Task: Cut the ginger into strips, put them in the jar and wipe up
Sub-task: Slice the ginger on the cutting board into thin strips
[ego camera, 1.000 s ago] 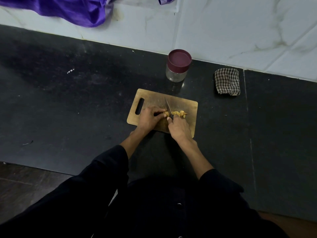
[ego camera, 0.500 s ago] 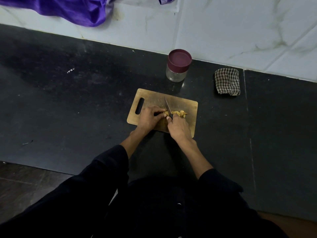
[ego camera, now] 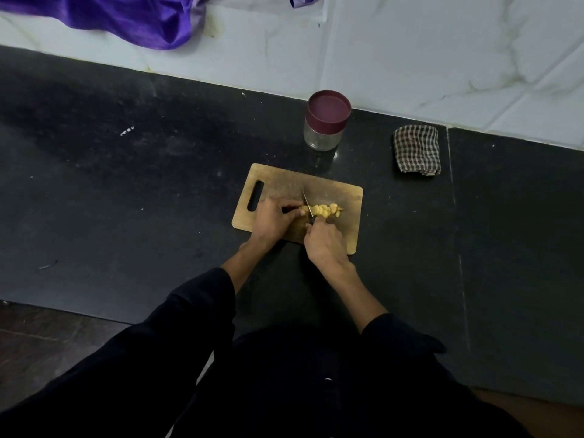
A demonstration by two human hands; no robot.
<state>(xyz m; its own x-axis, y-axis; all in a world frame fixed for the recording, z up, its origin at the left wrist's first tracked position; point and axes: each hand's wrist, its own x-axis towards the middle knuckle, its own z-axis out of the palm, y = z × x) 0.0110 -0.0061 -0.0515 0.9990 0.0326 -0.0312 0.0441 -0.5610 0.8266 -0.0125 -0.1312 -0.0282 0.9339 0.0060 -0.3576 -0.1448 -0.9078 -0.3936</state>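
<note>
— Dark sleeves nearest us, then our right hand (ego camera: 325, 245) clenched round the handle of the knife (ego camera: 307, 207), blade tip pointing away from the grip. What's under it?

— The ginger (ego camera: 320, 210), on the wooden board (ego camera: 344, 197). Our left hand (ego camera: 273, 218) pins the uncut end just left of the blade with curled fingertips, while the cut yellow pieces lie in a row to the right of it

— So we judge we're in the cutting step, with little left to slice?

— Likely; how much remains under the fingers we cannot tell. The next stroke calls for the left fingertips to draw back from the edge

— And beyond the grip?

— The jar (ego camera: 327, 121) stands past the board's far edge, its maroon lid on, so it needs opening first. The checked cloth (ego camera: 416, 150) waits far right for wiping
</note>
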